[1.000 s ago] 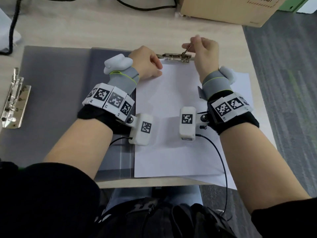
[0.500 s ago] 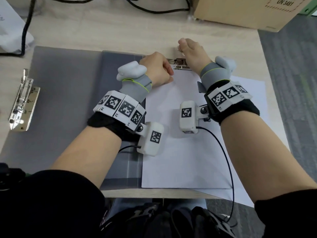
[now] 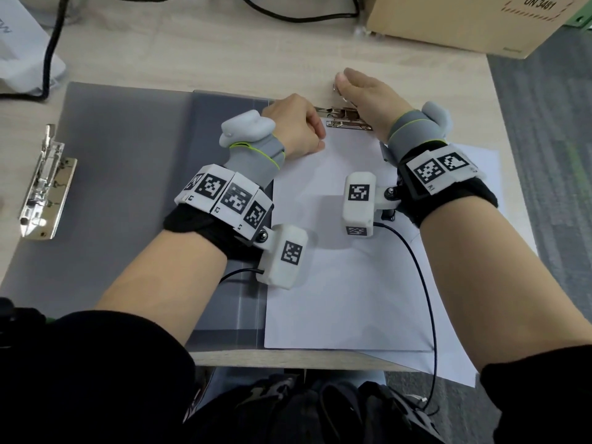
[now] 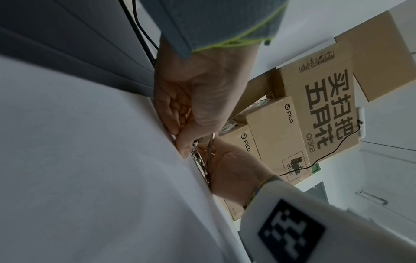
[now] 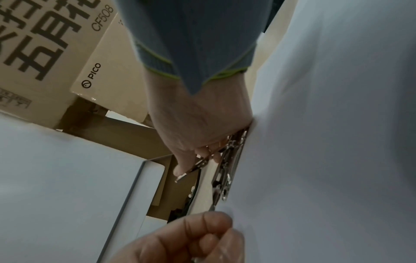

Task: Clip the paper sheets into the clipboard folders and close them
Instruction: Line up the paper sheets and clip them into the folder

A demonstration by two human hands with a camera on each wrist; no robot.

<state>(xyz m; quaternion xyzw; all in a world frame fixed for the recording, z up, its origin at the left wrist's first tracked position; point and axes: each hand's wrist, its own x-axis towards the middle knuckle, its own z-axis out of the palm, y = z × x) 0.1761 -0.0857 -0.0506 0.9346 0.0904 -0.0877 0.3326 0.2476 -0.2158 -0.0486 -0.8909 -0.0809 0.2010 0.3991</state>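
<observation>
A grey clipboard folder (image 3: 128,193) lies open on the table. A white paper sheet (image 3: 336,283) covers its right half, top edge at the metal clip (image 3: 347,120). My left hand (image 3: 298,129) is a fist resting on the sheet's top left corner, beside the clip; in the left wrist view its curled fingers (image 4: 178,121) press on the paper. My right hand (image 3: 362,91) reaches over the clip from the right. Its fingers (image 5: 202,153) grip the clip's thin metal lever (image 5: 191,170), which tilts away from the paper.
A second metal clip (image 3: 45,184) sits on the folder's left cover. Another white sheet (image 3: 480,177) lies under the first, sticking out right and over the table's front edge (image 3: 288,360). A cardboard box (image 3: 448,24), black cables (image 3: 288,14) and a white bag (image 3: 19,43) are at the back.
My right hand has swung the clip lever from upright down toward the far side. The left fist has stayed on the paper's corner.
</observation>
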